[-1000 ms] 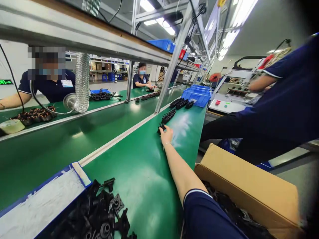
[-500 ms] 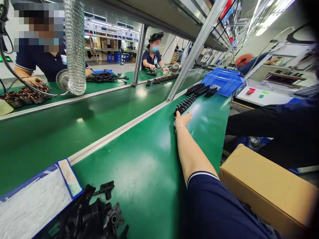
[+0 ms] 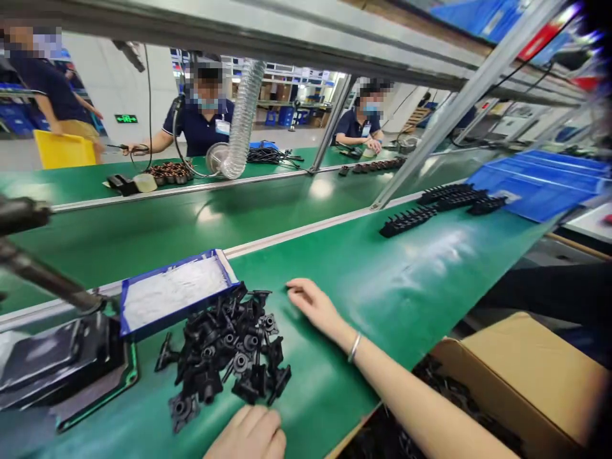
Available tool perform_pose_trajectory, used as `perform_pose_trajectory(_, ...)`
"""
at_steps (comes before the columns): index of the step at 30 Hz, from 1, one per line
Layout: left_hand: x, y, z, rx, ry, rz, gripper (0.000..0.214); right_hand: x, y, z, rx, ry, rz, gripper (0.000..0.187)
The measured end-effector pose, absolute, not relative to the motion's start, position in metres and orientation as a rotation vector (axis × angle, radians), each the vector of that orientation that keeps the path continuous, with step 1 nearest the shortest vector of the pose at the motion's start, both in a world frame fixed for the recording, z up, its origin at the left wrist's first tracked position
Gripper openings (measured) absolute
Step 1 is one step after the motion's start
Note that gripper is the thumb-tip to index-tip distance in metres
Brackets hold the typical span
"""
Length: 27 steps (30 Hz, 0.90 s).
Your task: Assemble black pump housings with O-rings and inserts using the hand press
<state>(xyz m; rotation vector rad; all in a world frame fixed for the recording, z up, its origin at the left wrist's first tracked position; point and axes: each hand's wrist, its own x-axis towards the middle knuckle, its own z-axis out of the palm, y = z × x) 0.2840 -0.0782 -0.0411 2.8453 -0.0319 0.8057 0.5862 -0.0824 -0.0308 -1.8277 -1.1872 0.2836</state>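
Note:
My right hand (image 3: 315,307) hovers over or rests on the green table just right of a heap of black plastic parts (image 3: 224,344). Its fingers stretch to the left, slightly bent and apart, with nothing visible in them. Several heaped parts have a square flange and a round hub. At the bottom edge, beside the near side of the heap, my left hand (image 3: 251,435) has its fingers curled together; the fingertips are hidden, so anything inside cannot be made out. Farther along the table stand rows of the same-coloured black parts (image 3: 408,221).
A blue-rimmed tray (image 3: 179,290) with a white surface lies behind the heap. A dark fixture (image 3: 62,363) stands at left, a blue bin (image 3: 530,182) at far right. An open cardboard box (image 3: 526,376) is below right. Two co-workers sit across the belt (image 3: 268,204); another person stands far left.
My right hand has left the row of black parts and come back toward the heap. My left hand has come into view at the bottom. The view has swung left.

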Motion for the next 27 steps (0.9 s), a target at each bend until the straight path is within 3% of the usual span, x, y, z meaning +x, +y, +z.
perform_pose_trajectory(2,0.287,-0.078,-0.038,2.868,-0.113,0.875,0.028,0.546,-0.069,-0.027,-1.757,-1.297,0.32,0.036)
perform_pose_trajectory(5,0.279,-0.083,-0.02,2.917,-0.21,0.803,0.024,0.525,-0.048,-0.009,-1.713,-1.342,0.291,0.028)
perform_pose_trajectory(9,0.238,-0.082,0.026,3.012,-0.185,0.697,0.015,0.52,-0.052,0.025,-1.715,-1.229,0.208,0.041)
perform_pose_trajectory(13,0.157,-0.049,0.066,2.931,0.687,0.631,0.028,0.489,-0.085,0.045,-1.75,-1.123,0.181,0.034)
perform_pose_trajectory(16,0.082,-0.017,0.073,2.823,1.346,0.565,0.056,0.429,-0.111,0.036,-1.466,-1.331,0.483,0.036)
perform_pose_trajectory(18,0.04,0.004,0.071,2.842,1.494,0.397,0.06,0.381,-0.12,0.02,-1.305,-1.553,0.695,0.026)
perform_pose_trajectory(22,0.001,0.033,0.066,2.889,1.383,0.087,0.043,0.319,-0.122,-0.011,-1.308,-1.773,0.714,0.025)
perform_pose_trajectory(24,0.003,0.033,0.063,2.831,1.257,0.112,0.032,0.31,-0.124,-0.018,-1.419,-1.807,0.585,0.027)
perform_pose_trajectory(27,0.025,0.011,0.05,2.561,1.104,0.319,0.035,0.308,-0.131,-0.02,-1.543,-1.791,0.439,0.025)
